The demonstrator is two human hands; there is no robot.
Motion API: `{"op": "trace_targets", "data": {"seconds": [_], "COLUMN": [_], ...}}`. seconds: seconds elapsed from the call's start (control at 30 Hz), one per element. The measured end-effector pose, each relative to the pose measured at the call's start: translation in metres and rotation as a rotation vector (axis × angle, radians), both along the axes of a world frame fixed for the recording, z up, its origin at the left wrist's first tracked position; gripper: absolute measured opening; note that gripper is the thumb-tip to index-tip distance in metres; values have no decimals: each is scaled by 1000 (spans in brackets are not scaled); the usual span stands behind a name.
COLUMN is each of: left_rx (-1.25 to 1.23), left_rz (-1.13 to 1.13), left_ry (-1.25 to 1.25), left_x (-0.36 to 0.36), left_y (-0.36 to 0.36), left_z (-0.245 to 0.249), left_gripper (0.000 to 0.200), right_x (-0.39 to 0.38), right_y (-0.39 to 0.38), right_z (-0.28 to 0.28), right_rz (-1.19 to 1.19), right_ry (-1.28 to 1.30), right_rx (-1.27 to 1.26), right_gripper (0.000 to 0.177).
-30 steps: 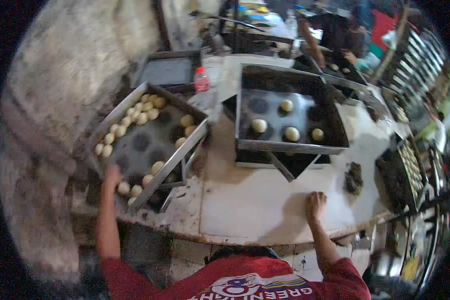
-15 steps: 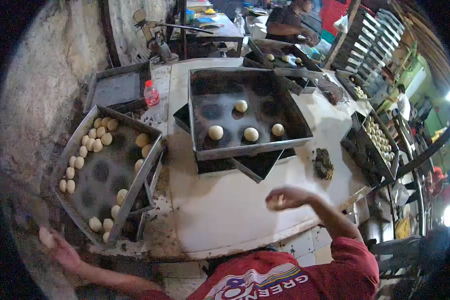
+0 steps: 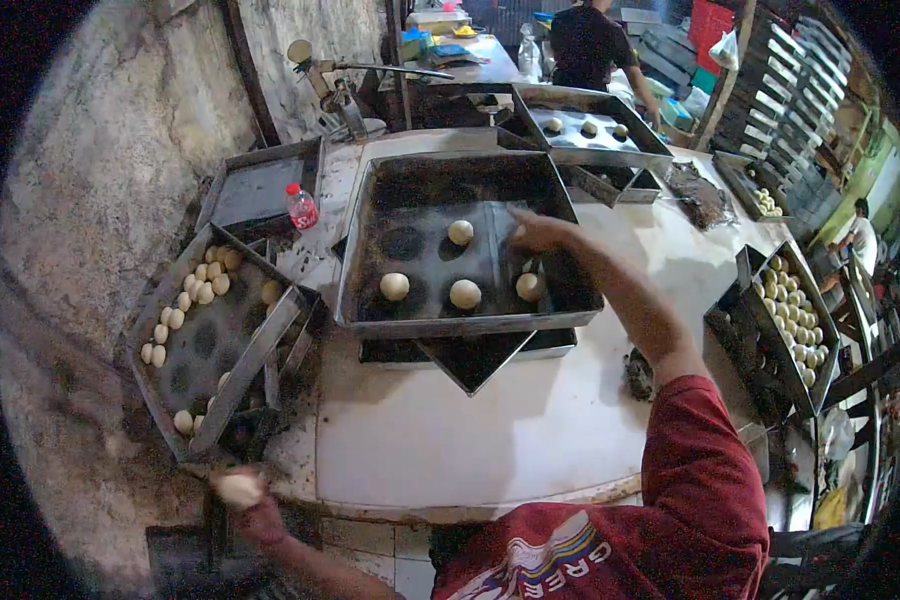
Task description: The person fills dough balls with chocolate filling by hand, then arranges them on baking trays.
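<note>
My left hand (image 3: 258,515) is closed around a pale dough ball (image 3: 238,488), just off the front corner of the left tray (image 3: 245,375). My right hand (image 3: 542,236) reaches into the deep metal tray (image 3: 460,325) at the table's middle, its fingers pointing left and bent downward. Whatever lies under its palm is hidden. Several dough balls rest apart in this tray: one (image 3: 460,232) left of my right hand, another (image 3: 530,287) just below it, others (image 3: 465,294) along the front.
More dough balls (image 3: 205,292) line the left tray. A red-capped bottle (image 3: 301,206) stands behind it. At the right, a tray (image 3: 810,395) holds rows of balls, near a dark lump (image 3: 638,375). A co-worker (image 3: 592,48) stands beyond a back tray (image 3: 610,155).
My right hand, earlier over the front table with a dough ball, has moved forward into the middle tray. My left hand has come rightward with its ball. The view has shifted.
</note>
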State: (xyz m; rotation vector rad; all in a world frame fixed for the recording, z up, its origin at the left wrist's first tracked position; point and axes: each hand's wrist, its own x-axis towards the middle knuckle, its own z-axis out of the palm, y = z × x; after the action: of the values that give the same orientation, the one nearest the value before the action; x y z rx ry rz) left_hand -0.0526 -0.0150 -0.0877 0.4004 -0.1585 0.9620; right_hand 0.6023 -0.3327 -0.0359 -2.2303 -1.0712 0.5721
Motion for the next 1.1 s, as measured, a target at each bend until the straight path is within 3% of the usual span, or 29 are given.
{"op": "trace_targets", "data": {"seconds": [0.07, 0.13, 0.17, 0.2, 0.23, 0.27, 0.3, 0.33, 0.37, 0.4, 0.43, 0.5, 0.53, 0.6, 0.63, 0.67, 0.7, 0.73, 0.8, 0.87, 0.9, 0.93, 1.0, 1.03, 1.07, 1.1], "left_rx": [159, 132, 118, 250, 388, 290, 263, 233, 182, 131, 330, 398, 635, 898, 906, 930, 948, 946, 575, 579, 433, 296, -2, 89, 12, -62], "left_rz": [-73, -284, -392, -499, -597, -747, -790, -890, -894, -898, -830, -766, -719, -1020, -1030, -1177, -1318, -1312, -1596, -1480, -1329, -1180, -1060, -924, -886, -848], "left_ry": [226, 407, 492, 423, 350, 337, 330, 599, 580, 560, 717, 710, 719, 857, 857, 794, 729, 736, 672, 711, 666, 624, 587, 641, 612, 580], "left_x": [39, 83, 106, 123, 141, 153, 156, 161, 165, 168, 168, 166, 168, 171, 176, 182, 189, 194, 207, 218, 221, 220, 216, 208, 209, 211], "left_y": [-57, -118, -148, -168, -189, -211, -235, -257, -283, -308, -328, -363, -377, -394, -400, -405, -408, -407, -403, -407, -410, -414, -411, -408, -412, -416], "left_z": [4, 39, 56, 28, -1, -30, -28, -18, -43, -68, -84, -47, -40, -8, -15, -32, -35, -36, -30, -18, -27, -33, -67, -88, -75, -62], "left_gripper": [60, 52, 48, 48, 48, 45, 45, 38, 31, 24, 21, 15, 13, 17, 17, 19, 22, 22, 31, 40, 41, 42, 43, 43, 43, 44], "right_x": [-42, -90, -105, -132, -158, -184, -253, -307, -342, -375, -404, -436, -441, -430, -419, -413, -409, -403, -378, -326, -284, -242, -181, -150, -125, -103], "right_y": [-16, -46, -60, -86, -113, -140, -146, -157, -165, -169, -171, -179, -185, -198, -206, -214, -218, -223, -237, -266, -288, -306, -342, -357, -370, -380], "right_z": [60, 106, 97, 81, 42, 3, 10, 6, -28, -40, -50, -55, -51, -47, -45, -46, -47, -48, -37, -72, -83, -85, -74, -90, -112, -137], "right_rz": [-205, -314, -366, -445, -397, -347, -407, -552, -654, -692, -702, -700, -686, -788, -814, -832, -743, -648, -374, -415, -518, -681, -767, -755, -750, -560], "right_ry": [-184, -665, -505, -347, -230, -112, 656, 141, 273, 506, 568, 620, 601, 731, 862, 995, 1025, 1054, 575, 128, -112, -5, 279, -273, -262, -97], "right_rx": [334, 442, 775, 738, 863, 984, 1309, 596, 570, 696, 732, 691, 608, 630, 589, 541, 551, 559, 244, 392, 446, 512, 800, 464, 476, 517], "right_gripper": [51, 41, 28, 27, 24, 21, 18, 20, 19, 28, 34, 46, 52, 48, 45, 43, 37, 32, 21, 15, 19, 20, 25, 27, 27, 21]}}
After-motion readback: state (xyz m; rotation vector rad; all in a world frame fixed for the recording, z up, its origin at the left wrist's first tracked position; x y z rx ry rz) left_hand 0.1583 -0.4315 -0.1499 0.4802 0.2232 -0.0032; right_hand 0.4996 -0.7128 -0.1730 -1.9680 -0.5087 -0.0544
